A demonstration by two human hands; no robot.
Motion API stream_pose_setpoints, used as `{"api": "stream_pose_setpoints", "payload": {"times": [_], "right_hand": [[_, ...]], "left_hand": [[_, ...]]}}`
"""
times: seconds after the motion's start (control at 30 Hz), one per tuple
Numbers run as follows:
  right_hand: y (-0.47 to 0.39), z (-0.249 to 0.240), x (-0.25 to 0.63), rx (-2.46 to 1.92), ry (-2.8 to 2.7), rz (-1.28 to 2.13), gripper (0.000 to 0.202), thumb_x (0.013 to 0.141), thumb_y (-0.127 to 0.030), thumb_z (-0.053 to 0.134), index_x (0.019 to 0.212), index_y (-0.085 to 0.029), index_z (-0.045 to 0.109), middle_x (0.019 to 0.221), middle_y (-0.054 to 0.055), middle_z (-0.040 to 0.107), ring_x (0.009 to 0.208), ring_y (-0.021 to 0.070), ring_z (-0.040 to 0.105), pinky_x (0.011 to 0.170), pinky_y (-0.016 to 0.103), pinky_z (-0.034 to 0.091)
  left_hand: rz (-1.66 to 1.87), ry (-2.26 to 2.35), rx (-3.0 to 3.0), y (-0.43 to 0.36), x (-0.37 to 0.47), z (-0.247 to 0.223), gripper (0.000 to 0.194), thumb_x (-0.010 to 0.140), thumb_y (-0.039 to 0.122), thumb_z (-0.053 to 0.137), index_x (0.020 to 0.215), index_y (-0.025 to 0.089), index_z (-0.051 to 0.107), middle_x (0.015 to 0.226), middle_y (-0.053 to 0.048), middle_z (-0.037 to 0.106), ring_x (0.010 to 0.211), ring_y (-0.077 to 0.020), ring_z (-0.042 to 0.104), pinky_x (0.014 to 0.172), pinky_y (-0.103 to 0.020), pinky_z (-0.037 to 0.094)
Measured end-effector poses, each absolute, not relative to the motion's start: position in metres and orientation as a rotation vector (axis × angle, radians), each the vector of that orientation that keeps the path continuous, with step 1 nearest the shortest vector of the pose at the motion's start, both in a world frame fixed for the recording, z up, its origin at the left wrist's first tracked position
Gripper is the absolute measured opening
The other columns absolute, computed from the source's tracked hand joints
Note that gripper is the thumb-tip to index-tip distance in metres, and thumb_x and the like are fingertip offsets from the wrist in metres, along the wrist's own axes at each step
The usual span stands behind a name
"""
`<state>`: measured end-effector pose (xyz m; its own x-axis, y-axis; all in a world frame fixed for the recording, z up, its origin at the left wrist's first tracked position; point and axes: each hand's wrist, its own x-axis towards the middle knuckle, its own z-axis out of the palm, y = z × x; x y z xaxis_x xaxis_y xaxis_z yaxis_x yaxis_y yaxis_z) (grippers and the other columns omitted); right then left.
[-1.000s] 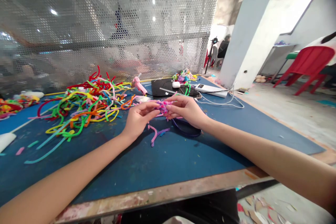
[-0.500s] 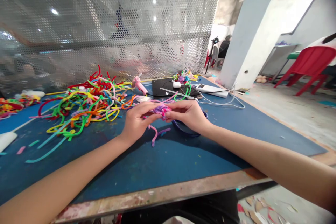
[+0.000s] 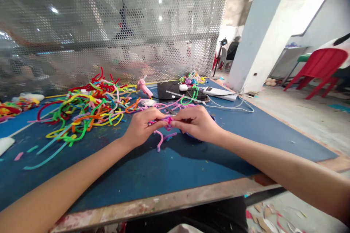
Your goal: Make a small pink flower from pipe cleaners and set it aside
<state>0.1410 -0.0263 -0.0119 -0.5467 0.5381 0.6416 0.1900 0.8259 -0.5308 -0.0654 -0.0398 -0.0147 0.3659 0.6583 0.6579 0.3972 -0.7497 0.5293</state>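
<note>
A small purple and pink fuzzy piece (image 3: 168,122) is pinched between my two hands above the blue table. My left hand (image 3: 143,125) grips its left side with thumb and fingertips, and my right hand (image 3: 195,122) grips its right side. Just below, a bent pink fuzzy stem (image 3: 159,141) and a short purple one (image 3: 170,136) are near the table surface. Partly hidden beneath my right hand is a dark blue round object (image 3: 193,137). Much of the small piece is covered by my fingers.
Tangled coloured fuzzy stems (image 3: 90,107) cover the left of the blue table (image 3: 169,174). Behind my hands are a pink glue gun (image 3: 144,88), a black box (image 3: 166,91) with a white case (image 3: 183,87), and a white power bank (image 3: 220,93) with cables. A metal mesh (image 3: 115,25) rises behind.
My fingers have shifted around the purple and pink piece, which now looks more covered and turned. Both hands still hold it, and the whole view has moved slightly.
</note>
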Motion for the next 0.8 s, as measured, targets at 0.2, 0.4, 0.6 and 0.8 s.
{"api": "stream_pose_setpoints", "payload": {"times": [0.2, 0.4, 0.6, 0.8], "right_hand": [[-0.014, -0.012, 0.134, -0.845, -1.646, 1.515, 0.022, 0.073, -0.030, 0.065, 0.061, -0.014, 0.056, 0.053, -0.003, 0.055, 0.042, 0.0042, 0.041, 0.037, 0.016, 0.025], [-0.011, -0.015, 0.135, -0.891, -1.531, 1.753, 0.017, 0.063, -0.024, 0.065, 0.057, -0.014, 0.053, 0.050, -0.001, 0.057, 0.037, 0.0023, 0.039, 0.033, 0.013, 0.018], [-0.009, -0.016, 0.137, -0.853, -1.479, 1.799, 0.018, 0.065, -0.018, 0.067, 0.056, -0.013, 0.053, 0.048, -0.001, 0.058, 0.037, 0.0021, 0.043, 0.032, 0.010, 0.022], [0.002, -0.020, 0.139, -0.770, -1.340, 1.999, 0.015, 0.069, -0.022, 0.070, 0.067, -0.014, 0.057, 0.056, -0.001, 0.061, 0.041, 0.0022, 0.045, 0.037, 0.011, 0.035]], "left_hand": [[1.187, 1.121, 1.727, -0.032, -0.051, -0.022, 0.031, 0.077, 0.044, 0.065, 0.063, 0.017, 0.060, 0.054, 0.003, 0.057, 0.049, -0.0106, 0.052, 0.048, -0.021, 0.043], [1.020, 1.074, 1.516, -0.037, -0.048, -0.023, 0.032, 0.071, 0.046, 0.069, 0.066, 0.016, 0.058, 0.054, 0.003, 0.057, 0.044, -0.0080, 0.050, 0.042, -0.018, 0.042], [1.035, 1.050, 1.453, -0.036, -0.049, -0.027, 0.032, 0.068, 0.045, 0.074, 0.067, 0.015, 0.061, 0.058, 0.002, 0.060, 0.051, -0.0097, 0.056, 0.048, -0.020, 0.047], [1.236, 1.017, 1.472, -0.028, -0.052, -0.034, 0.038, 0.073, 0.054, 0.066, 0.067, 0.017, 0.064, 0.060, 0.000, 0.061, 0.054, -0.0140, 0.059, 0.048, -0.024, 0.049]]}}
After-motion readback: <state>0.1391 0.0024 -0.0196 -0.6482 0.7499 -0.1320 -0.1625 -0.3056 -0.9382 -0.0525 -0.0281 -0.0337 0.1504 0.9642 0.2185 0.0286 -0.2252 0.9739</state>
